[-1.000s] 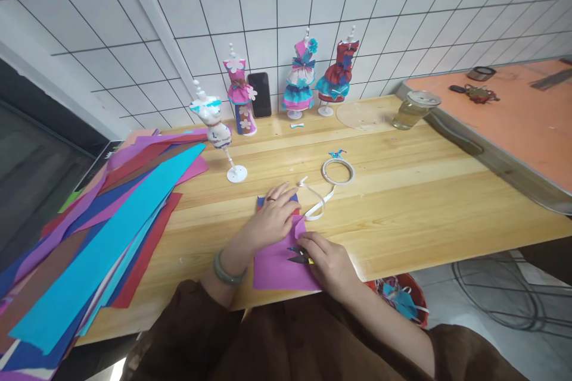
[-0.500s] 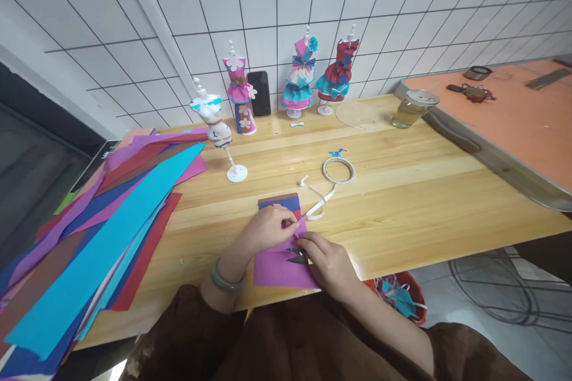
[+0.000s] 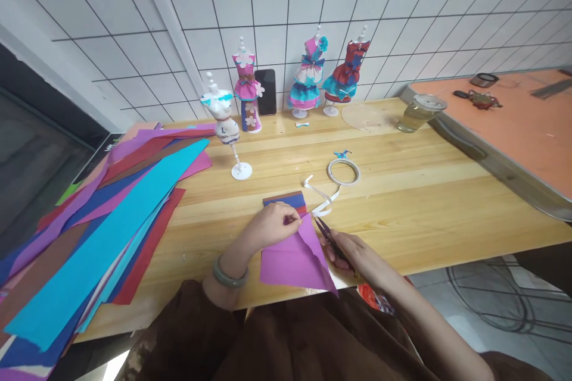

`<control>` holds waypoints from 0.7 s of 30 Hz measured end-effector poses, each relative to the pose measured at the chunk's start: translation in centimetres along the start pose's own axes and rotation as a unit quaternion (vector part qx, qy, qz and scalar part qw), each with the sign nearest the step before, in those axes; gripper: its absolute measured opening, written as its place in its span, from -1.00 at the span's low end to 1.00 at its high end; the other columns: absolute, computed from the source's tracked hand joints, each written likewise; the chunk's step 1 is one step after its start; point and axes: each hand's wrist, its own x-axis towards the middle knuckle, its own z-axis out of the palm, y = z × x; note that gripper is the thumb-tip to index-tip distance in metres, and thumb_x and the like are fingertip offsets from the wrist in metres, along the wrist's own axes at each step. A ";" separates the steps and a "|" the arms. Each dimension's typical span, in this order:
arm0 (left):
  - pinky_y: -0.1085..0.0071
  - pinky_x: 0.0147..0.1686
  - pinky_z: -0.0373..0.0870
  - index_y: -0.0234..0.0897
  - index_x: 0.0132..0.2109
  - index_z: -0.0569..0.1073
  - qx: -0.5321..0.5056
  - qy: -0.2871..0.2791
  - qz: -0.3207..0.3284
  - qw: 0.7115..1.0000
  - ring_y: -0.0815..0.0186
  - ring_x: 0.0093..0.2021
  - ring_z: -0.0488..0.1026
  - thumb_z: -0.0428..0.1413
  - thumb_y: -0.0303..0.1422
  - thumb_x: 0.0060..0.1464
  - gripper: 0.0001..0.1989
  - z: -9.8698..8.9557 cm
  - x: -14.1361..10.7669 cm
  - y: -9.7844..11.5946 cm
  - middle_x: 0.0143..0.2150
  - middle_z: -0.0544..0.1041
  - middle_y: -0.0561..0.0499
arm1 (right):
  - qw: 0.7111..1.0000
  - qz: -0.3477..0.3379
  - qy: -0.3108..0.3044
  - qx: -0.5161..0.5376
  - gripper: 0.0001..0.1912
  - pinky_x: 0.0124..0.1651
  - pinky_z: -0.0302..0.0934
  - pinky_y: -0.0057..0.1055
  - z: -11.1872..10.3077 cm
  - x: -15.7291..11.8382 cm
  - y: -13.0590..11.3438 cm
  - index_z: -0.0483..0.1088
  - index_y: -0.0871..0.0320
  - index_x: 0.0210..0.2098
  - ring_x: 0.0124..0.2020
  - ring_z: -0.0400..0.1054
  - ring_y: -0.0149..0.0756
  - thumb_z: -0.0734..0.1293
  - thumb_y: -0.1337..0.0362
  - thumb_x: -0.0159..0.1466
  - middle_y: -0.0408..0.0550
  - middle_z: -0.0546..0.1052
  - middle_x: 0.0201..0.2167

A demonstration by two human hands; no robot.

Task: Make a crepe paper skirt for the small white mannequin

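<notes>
My left hand [image 3: 280,223] pinches the top edge of a purple sheet [image 3: 290,265], closed on it near the front of the table. The sheet looks like thin paper or fabric and its right corner hangs over the table edge. Beneath its top end lies a blue, red and brown striped piece [image 3: 284,199]. Just right of the sheet, my right hand [image 3: 351,250] is closed round dark scissors [image 3: 329,237], whose blades point up and left, slightly apart. White tape [image 3: 325,207] curls beyond the blade tips, running from a tape roll [image 3: 344,172].
Coloured strips [image 3: 111,238] are heaped on the left. A bare white mannequin [image 3: 229,125] stands nearer than several dressed ones, such as one in red [image 3: 353,71]. A phone [image 3: 267,92] leans on the wall. A lidded cup [image 3: 420,113] stands at right beside an orange-topped table [image 3: 518,125].
My right hand has moved right, off the purple sheet, and the scissors now point forward. The sheet's right part has opened out. My left hand keeps its pinch.
</notes>
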 end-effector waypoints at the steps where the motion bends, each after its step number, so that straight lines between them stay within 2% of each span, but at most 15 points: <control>1: 0.49 -0.46 0.15 -0.29 -0.49 0.41 -0.010 -0.001 -0.005 1.000 0.43 -0.47 0.30 -0.02 -0.41 -0.01 -0.83 0.0 0.0 -0.1 -0.51 0.40 0.09 | 1.000 0.014 -0.009 0.010 -0.54 -0.65 -0.19 -0.51 0.0 0.0 -0.2 0.21 0.18 -0.56 -0.72 -0.05 -0.52 0.08 -0.07 0.21 -0.27 0.13 -0.73; 5: 0.51 -0.50 0.13 -0.29 -0.47 0.43 -0.053 -0.003 -0.025 0.998 0.45 -0.49 0.27 -0.01 -0.39 -0.01 -0.83 0.2 0.1 -0.4 -0.51 0.41 0.09 | 0.998 0.034 -0.014 0.045 -0.58 -0.64 -0.13 -0.53 0.0 0.0 -0.6 0.21 0.19 -0.60 -0.73 -0.01 -0.53 0.12 -0.01 0.20 -0.27 0.15 -0.75; 7: 0.51 -0.50 0.14 -0.30 -0.46 0.44 -0.074 0.000 -0.037 0.997 0.45 -0.49 0.27 0.00 -0.37 -0.01 -0.83 0.3 0.2 -0.5 -0.50 0.42 0.09 | 0.998 0.041 -0.024 0.048 -0.57 -0.62 -0.04 -0.52 -0.1 0.1 -0.4 0.21 0.19 -0.60 -0.73 0.08 -0.51 0.13 -0.01 0.20 -0.25 0.20 -0.76; 11: 0.51 -0.51 0.15 -0.30 -0.44 0.45 -0.105 -0.001 -0.061 0.993 0.44 -0.50 0.28 0.01 -0.31 -0.01 -0.81 0.5 0.4 -0.8 -0.49 0.45 0.07 | 0.997 0.017 -0.028 0.070 -0.58 -0.58 0.07 -0.49 -0.1 0.6 0.0 0.21 0.18 -0.58 -0.72 0.23 -0.43 0.16 -0.03 0.19 -0.20 0.30 -0.76; 18: 0.52 -0.49 0.19 -0.32 -0.46 0.44 -0.165 0.000 -0.066 0.984 0.46 -0.51 0.28 0.04 -0.29 -0.03 -0.81 0.6 0.6 -0.9 -0.50 0.44 0.07 | 0.995 -0.029 -0.010 0.100 -0.60 -0.69 -0.04 -0.53 0.5 1.9 0.7 0.20 0.16 -0.55 -0.80 0.15 -0.47 0.17 -0.03 0.20 -0.23 0.28 -0.81; 21: 0.52 -0.48 0.19 -0.32 -0.46 0.44 -0.181 0.006 -0.069 0.981 0.46 -0.51 0.27 0.05 -0.30 -0.04 -0.82 0.7 0.6 -1.1 -0.51 0.43 0.08 | 0.994 -0.027 0.010 0.110 -0.60 -0.71 -0.08 -0.53 0.8 2.2 0.9 0.19 0.16 -0.54 -0.82 0.08 -0.49 0.17 -0.04 0.20 -0.26 0.22 -0.83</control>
